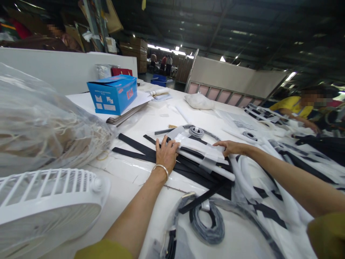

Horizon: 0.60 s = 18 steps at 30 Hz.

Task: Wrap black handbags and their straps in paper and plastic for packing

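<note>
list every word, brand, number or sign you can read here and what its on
"K", then an unclear middle character, then "K": large red lettering on the blue box.
Smaller print and little pictures on the same box: too small and blurred to read.
No other text is readable.

1. Blue cardboard box (114, 95), side facing right: large red letters, a K at each end, the middle character unclear.
2. Same box, side facing left: small heading, too blurred to read.
</note>
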{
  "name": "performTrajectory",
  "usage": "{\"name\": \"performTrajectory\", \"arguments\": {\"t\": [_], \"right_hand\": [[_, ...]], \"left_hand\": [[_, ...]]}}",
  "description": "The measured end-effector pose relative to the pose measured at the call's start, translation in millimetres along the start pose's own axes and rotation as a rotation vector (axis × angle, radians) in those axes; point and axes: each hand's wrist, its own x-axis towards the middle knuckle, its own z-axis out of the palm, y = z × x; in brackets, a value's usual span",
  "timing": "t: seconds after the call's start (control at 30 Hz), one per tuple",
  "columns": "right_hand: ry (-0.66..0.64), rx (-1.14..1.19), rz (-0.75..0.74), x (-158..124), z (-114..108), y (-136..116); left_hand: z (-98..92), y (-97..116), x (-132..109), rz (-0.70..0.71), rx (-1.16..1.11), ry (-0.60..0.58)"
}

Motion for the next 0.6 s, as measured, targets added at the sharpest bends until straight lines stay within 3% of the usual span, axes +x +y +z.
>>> {"name": "performTrajectory", "arguments": {"t": [0.27, 0.43, 0.6], "right_hand": [[0.109, -0.214, -0.072, 39.9, -17.8, -23.6], [0.258, -0.284, -0.12, 72.9, -19.4, -32.5], [0.269, -0.298, -0.118, 90.1, -17.0, -30.9]], "left_hand": [[-2.7, 1.5, -0.3, -0.062, 0.037, 0.025], [-1.9, 0.6, 1.0, -0.101, 0.056, 0.023], [-0.6, 0.2, 0.7, -0.09, 0.057, 0.018]]}}
